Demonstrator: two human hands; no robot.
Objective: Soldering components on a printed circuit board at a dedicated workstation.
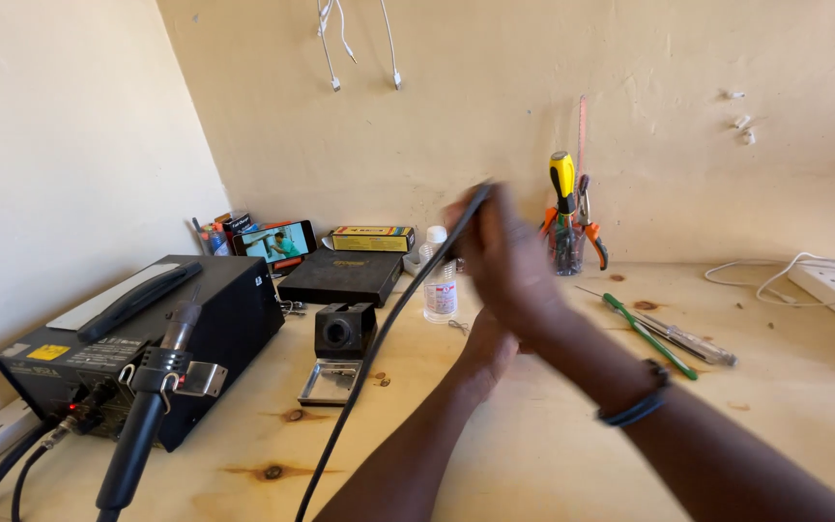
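Head camera view, looking down over a pale wooden workbench set against a cream wall. Take the black soldering iron stand near the middle of the bench as the landmark.

Just right of the stand, and raised above the bench, the person's two hands meet. The right hand is uppermost, blurred by motion, its fingers curled closed around the upper end of a thin black cable. That arm wears a dark band at the wrist. The left hand sits directly beneath, partly hidden behind the right forearm — I cannot tell how far it is open or whether it grips anything.

The cable's long axis runs on a diagonal: from the right hand's grip it slopes down and to the left, passing close by the right side of the stand, then on to the bottom edge of the picture. So the free length lies below and left of the gripping hand, and the left hand is the nearer one to it.

Left of the stand is a black rework station with a hot-air handle clipped at its front. Right of the stand, beyond the hands, lies a green-handled screwdriver. Behind the stand stands a small clear bottle.
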